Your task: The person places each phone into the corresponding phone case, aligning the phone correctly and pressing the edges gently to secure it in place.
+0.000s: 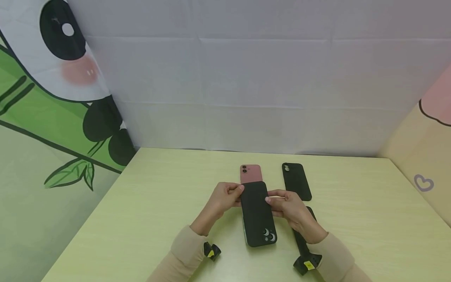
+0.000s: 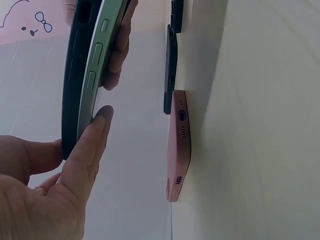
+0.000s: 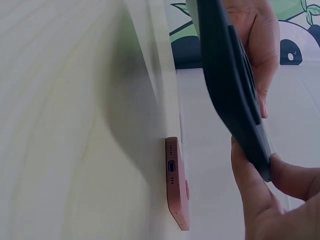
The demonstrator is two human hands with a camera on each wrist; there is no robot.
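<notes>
A black phone case (image 1: 258,211) is held up off the table between both hands, its camera cutouts toward the lower end. From the left wrist view, the light green edge of a phone (image 2: 95,65) with side buttons stands out from the case along one side. My left hand (image 1: 223,197) pinches the upper left corner between thumb and fingers. On the right edge, my right hand (image 1: 290,209) grips with thumb and fingertips. Just beyond the held phone lies a pink phone case (image 1: 251,173); whether a phone is inside, I cannot tell.
Another black phone case (image 1: 297,182) lies at the back right. A further dark phone-shaped thing (image 1: 301,243) is partly hidden beneath the right wrist. The pale wooden table (image 1: 169,188) ends at a grey cloth backdrop (image 1: 246,78), with printed cloths at both sides.
</notes>
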